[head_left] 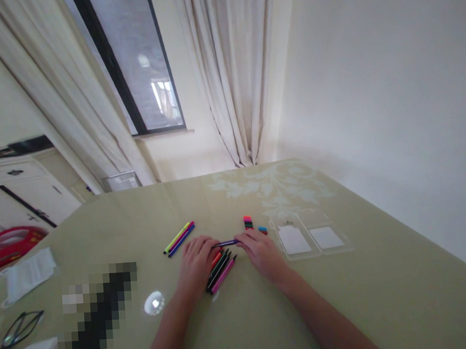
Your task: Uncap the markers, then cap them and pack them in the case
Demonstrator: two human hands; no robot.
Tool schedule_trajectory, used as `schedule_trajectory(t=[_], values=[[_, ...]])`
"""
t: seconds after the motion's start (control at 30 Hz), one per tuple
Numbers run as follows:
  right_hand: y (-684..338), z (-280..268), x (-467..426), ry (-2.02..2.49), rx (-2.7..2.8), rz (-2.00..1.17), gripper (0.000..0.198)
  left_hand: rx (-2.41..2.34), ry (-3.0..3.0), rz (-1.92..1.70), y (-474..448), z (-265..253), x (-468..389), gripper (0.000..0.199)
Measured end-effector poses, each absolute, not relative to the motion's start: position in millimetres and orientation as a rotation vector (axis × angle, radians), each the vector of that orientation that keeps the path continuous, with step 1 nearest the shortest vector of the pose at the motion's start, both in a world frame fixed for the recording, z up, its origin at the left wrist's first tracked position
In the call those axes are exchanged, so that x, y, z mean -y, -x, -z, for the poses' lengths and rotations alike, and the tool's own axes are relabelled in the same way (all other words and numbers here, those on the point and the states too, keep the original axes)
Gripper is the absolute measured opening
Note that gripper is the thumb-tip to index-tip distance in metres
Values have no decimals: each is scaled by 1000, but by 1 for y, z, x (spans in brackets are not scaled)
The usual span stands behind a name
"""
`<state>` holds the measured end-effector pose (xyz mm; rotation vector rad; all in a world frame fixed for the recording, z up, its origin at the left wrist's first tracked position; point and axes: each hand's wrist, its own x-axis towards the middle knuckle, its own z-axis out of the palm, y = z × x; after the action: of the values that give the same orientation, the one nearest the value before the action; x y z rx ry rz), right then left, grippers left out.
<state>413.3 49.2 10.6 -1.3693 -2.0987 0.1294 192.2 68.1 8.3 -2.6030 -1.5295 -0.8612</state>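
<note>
A slim dark purple marker [227, 243] stretches level between my two hands above the table. The fingers of my left hand [198, 258] are closed on its left end. My right hand [258, 248] pinches its right end; whether a cap sits there is hidden. Under and between the hands lie several uncapped markers, among them a pink marker [223, 275], a black marker [214, 274] and a partly covered red marker [215, 259]. Just beyond my right hand, loose coloured caps [247, 222] stand in a row, with a blue cap [262, 229] beside them.
Yellow, magenta and blue markers [179, 240] lie together left of my hands. An opened clear plastic case [316, 251] with white inserts is at the right. Glasses [17, 332], a white mask [29, 274] and a blurred dark object [103, 314] lie on the left side of the table [362, 298].
</note>
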Motion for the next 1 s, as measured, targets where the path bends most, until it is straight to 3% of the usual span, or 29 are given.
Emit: schedule_trajectory(t=[0.2, 0.43, 0.67, 1.0], values=[[-404, -5, -44, 1173, 2202, -6, 18, 1368, 2720, 687, -205, -4, -60, 26], [-410, -3, -47, 1068, 2186, 97, 20, 1937, 2591, 378, -204, -11, -58, 33], [-449, -3, -70, 1399, 1766, 144, 24, 2191, 2224, 677, -166, -4, -79, 47], [-480, 8, -86, 1883, 1897, 100, 31, 1956, 2478, 917, -157, 28, -94, 38]])
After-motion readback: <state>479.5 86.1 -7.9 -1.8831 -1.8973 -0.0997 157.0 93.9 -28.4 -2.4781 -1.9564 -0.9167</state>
